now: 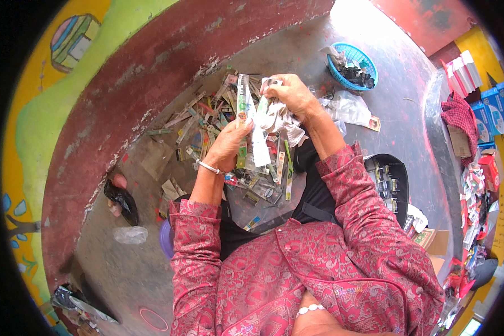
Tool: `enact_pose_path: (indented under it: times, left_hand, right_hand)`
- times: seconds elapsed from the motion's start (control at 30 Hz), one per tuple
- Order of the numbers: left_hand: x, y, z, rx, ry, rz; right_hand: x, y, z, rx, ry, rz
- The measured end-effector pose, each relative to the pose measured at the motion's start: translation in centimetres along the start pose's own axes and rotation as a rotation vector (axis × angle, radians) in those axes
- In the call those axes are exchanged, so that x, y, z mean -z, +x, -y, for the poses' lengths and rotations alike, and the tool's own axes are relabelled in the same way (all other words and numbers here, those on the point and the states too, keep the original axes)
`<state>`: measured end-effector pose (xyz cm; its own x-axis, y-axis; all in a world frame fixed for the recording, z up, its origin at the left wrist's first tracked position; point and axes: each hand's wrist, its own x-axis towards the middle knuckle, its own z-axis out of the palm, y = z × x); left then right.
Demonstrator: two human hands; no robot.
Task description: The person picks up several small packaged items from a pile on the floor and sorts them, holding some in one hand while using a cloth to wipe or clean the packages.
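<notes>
Head view, looking down: the left hand [228,147] has its fingers [234,127] curled shut around a long narrow packet [243,106], green and white with coloured print, held upright with its top end rising above the hand. A thin bracelet [208,167] circles that wrist. Just beside it, the right hand [292,94] has its fingers [272,89] pinched closed on the upper edge of a crumpled pale plastic wrapper [280,120], which hangs down between the two hands and touches the packet's side. Both forearms come up out of red patterned sleeves [353,185], over a dark lap.

Under and beyond the hands, a scattered heap of similar slim packets and strips [207,120] lies on the grey concrete floor [123,263], spreading toward a curved dark red wall base [151,73] with a green and yellow painted wall above it. Right of the right hand, a clear plastic bag [350,106] lies on the floor, and farther off a blue plastic basket [354,66] holds dark small items. Near the right elbow sits a black tub [395,185] with small pieces stacked inside. Left of the person, a black bag [121,199] and a crumpled clear bag [130,234] rest on the floor, well apart from the hands. Along the right rim are blue boxes [495,109] and a red checked cloth [459,115].
</notes>
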<state>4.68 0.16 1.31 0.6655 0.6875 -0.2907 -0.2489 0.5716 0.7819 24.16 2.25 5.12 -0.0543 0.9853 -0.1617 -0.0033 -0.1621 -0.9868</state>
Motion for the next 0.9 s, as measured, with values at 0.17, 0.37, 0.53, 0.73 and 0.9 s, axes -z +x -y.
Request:
enact_pose_path:
  times: [0.17, 0.37, 0.53, 0.73, 0.9]
  left_hand:
    - [-1.0, 0.4, 0.5, -0.029, -0.02, 0.103]
    - [-2.1, -1.0, -1.5, 0.053, -0.159, 0.155]
    - [-1.7, -1.0, -1.5, 0.097, -0.16, 0.26]
    - [-1.7, -0.1, -0.9, 0.033, -0.04, 0.086]
    - [-2.8, -0.7, -1.0, -0.041, 0.026, 0.141]
  right_hand:
    - [-0.6, 0.0, 0.0, -0.031, -0.115, -0.051]
    - [-0.4, -0.4, 0.9, -0.027, 0.29, 0.104]
    - [0.2, -0.7, 0.9, -0.054, 0.281, 0.197]
    - [0.0, -0.3, 0.1, 0.017, -0.24, -0.083]
    - [-0.5, -0.6, 0.9, -0.031, -0.164, -0.116]
